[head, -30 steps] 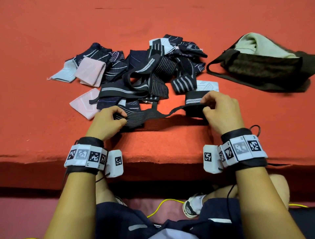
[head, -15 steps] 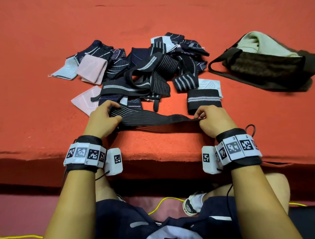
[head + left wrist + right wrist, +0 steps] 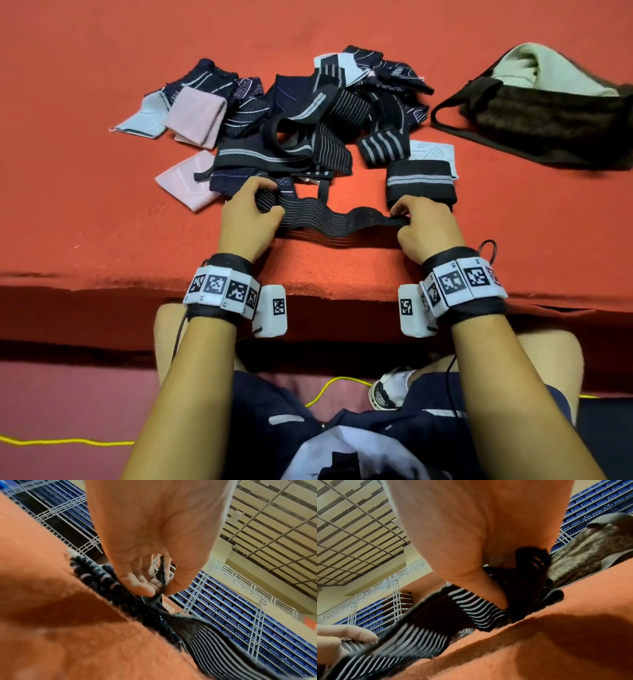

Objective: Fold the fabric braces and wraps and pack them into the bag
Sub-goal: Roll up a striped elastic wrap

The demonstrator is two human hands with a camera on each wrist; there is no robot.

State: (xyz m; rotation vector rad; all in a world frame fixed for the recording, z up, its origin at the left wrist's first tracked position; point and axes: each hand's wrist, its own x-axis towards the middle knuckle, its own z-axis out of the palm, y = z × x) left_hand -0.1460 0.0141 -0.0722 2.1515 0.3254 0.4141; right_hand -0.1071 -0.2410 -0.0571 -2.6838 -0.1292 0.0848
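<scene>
An indoor sports arena — tiers of blue seats [image 3: 240,616] rise behind white railings [image 3: 228,573], under a high ceiling [image 3: 351,524] of slatted panels. An orange felt-covered bench [image 3: 102,212] stands in front — the stands show in both wrist views.

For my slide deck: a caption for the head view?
Both hands, left and right, hold a striped black wrap over the orange table.

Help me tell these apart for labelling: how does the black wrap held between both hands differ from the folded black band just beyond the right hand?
The held wrap is spread long and wavy between the left hand and right hand; the folded band lies compact, untouched. The held wrap carries many thin pale lines; the folded band shows one grey stripe. Both are black and sit on the red surface.
</scene>
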